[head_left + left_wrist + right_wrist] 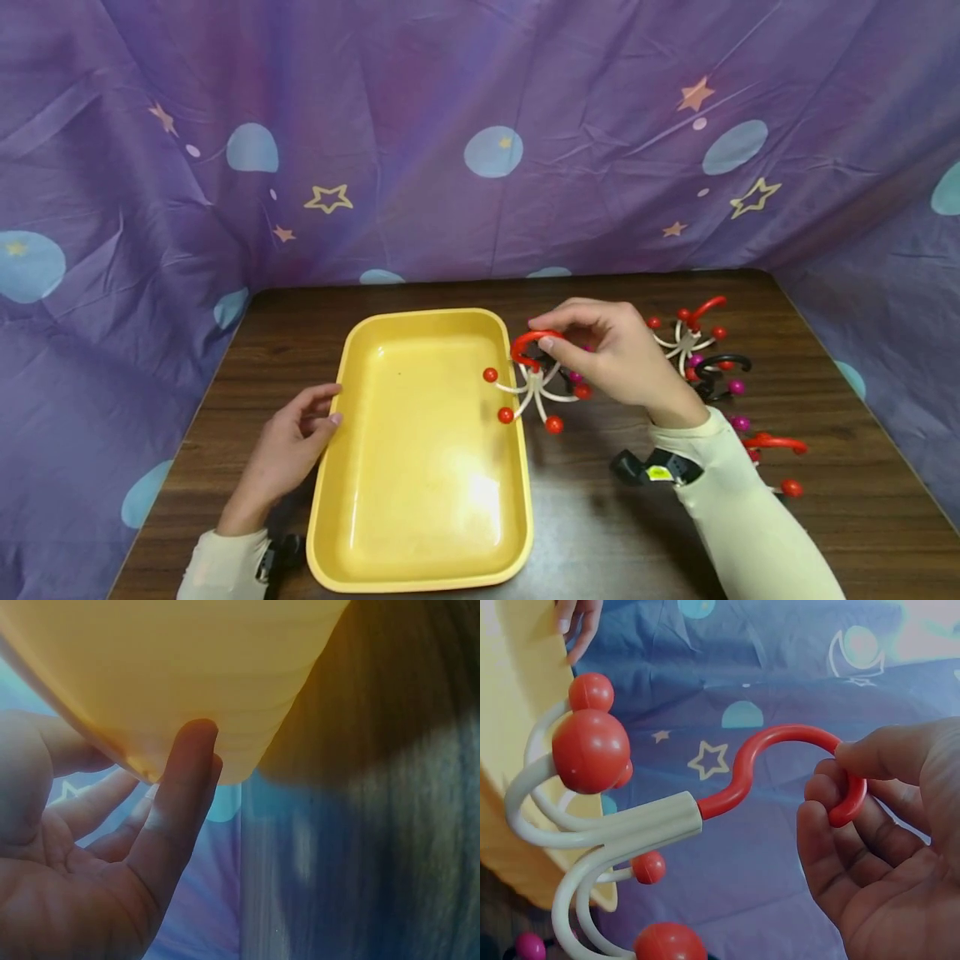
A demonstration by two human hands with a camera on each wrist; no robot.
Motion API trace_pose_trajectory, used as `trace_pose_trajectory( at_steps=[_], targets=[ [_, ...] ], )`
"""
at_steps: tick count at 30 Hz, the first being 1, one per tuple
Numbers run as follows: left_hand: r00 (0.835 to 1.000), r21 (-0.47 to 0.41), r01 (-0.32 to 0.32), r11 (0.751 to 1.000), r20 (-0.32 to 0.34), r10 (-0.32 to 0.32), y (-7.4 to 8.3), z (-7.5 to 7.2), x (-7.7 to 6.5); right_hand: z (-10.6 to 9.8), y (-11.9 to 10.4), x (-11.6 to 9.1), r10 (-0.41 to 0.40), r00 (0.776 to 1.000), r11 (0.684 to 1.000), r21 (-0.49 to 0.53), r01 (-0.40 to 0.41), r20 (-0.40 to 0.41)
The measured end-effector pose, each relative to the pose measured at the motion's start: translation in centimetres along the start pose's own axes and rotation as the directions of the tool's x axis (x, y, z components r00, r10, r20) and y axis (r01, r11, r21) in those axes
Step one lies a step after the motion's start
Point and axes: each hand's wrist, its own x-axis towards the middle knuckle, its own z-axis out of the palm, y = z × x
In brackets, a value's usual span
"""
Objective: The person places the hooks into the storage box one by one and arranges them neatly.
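Yellow tray (420,433): long, round-cornered, lying lengthwise away from the person on the dark wood-grain surface (600,533); its yellow floor shows from end to end, with glare toward the near right corner and a tiny dark speck toward the far end.
Left hand (281,454): at the tray's left rim; fingers (318,393) bent round the edge with only a small gap, part over the rim and part against the outer wall.
Right hand (618,354): thumb and fingers (573,312) closed in a pinch near the free end of a red hook (517,346).
Held piece (535,382): white core below that hook, curved white limbs tipped with red balls; hangs at the tray's right rim, one ball over the tray's inside in the head view, others outside the rim.
Behind right hand: black-limbed piece with magenta balls (576,377), mostly hidden, near the tray's right side.
Right of right hand: far red-hooked piece (686,340), white-limbed; just nearer, black-hooked piece (722,359) with magenta balls close by.
By right sleeve (750,508): near red-hooked piece (780,444), partly covered by the arm; loose or attached magenta ball (739,424) above it, cannot tell which.
Backdrop: purple curtain (420,225), stars and pale blue discs.
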Motion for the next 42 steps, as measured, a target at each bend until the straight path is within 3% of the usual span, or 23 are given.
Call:
trace_pose_trajectory(
  at_steps=[18, 34, 42],
  targets=[
    [1.000, 0.010, 0.018, 1.000, 0.007, -0.018, -0.1, 0.0, 0.3, 5.0, 0.6, 5.7, 0.097, 0.995, 0.986, 0.132, -0.098, 0.010],
    [1.000, -0.020, 0.018, 1.000, 0.020, -0.017, 0.0, 0.1, 0.3, 9.8, 2.1, 9.6, 0.158, 0.981, 0.977, 0.123, -0.171, 0.112],
    [0.999, -0.021, 0.040, 0.999, 0.032, -0.040, 0.0, -0.1, 0.4, 11.6, 3.8, 10.9, 0.235, 0.958, 0.961, 0.105, -0.254, 0.166]
  ],
)
